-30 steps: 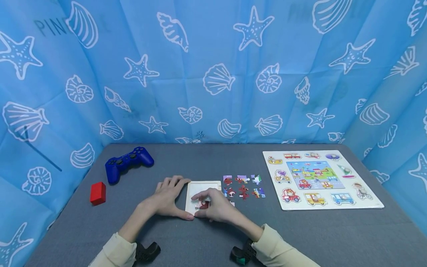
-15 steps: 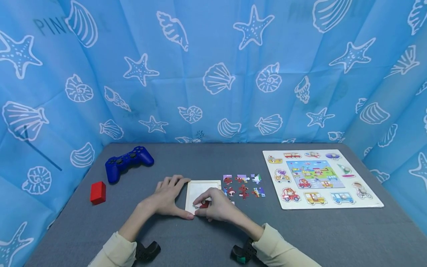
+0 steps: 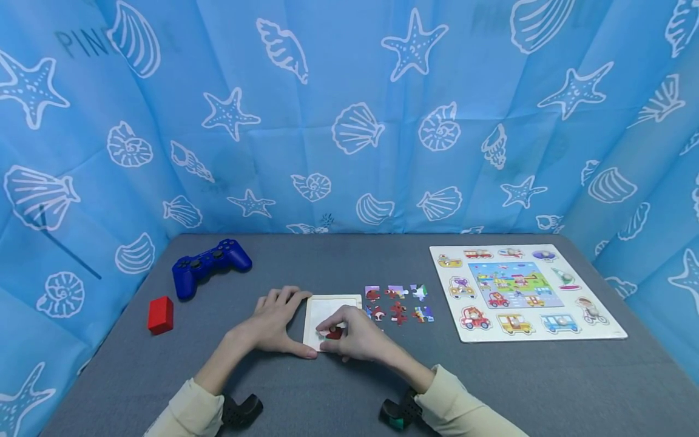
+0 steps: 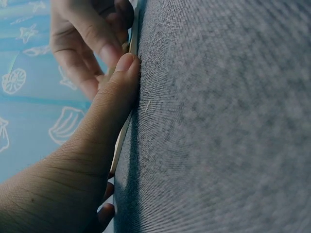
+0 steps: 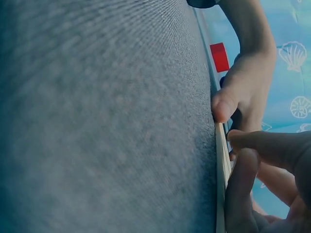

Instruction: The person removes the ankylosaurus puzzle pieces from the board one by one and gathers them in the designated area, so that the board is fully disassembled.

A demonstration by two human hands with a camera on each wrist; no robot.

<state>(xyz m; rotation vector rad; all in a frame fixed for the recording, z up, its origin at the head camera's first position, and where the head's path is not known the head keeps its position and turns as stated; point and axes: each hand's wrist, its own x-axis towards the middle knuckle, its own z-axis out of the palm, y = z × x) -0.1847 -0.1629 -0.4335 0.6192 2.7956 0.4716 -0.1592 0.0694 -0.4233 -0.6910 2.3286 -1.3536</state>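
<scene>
In the head view a small pale wooden puzzle tray (image 3: 334,301) lies in front of me, its white bottom partly bare. My left hand (image 3: 276,328) rests at the tray's left side, fingers spread, thumb on the near left corner and index finger at the far left one. Over the tray's near part, my right hand (image 3: 355,335) pinches a red and white puzzle piece (image 3: 334,333) between thumb and forefinger. Much of that piece is covered by the fingers. Right of the tray lie several loose puzzle pieces (image 3: 398,312) in rows, the nearest partly hidden by the right hand.
Further right lies a large white vehicle puzzle board (image 3: 524,328). At the left are a blue game controller (image 3: 210,267) and a red block (image 3: 161,315). A blue shell-patterned curtain (image 3: 349,170) stands behind the grey table (image 3: 306,400).
My right forefinger has come down and nearer the thumb, and the pinched piece sits a little lower in the tray. The left hand has stayed in place.
</scene>
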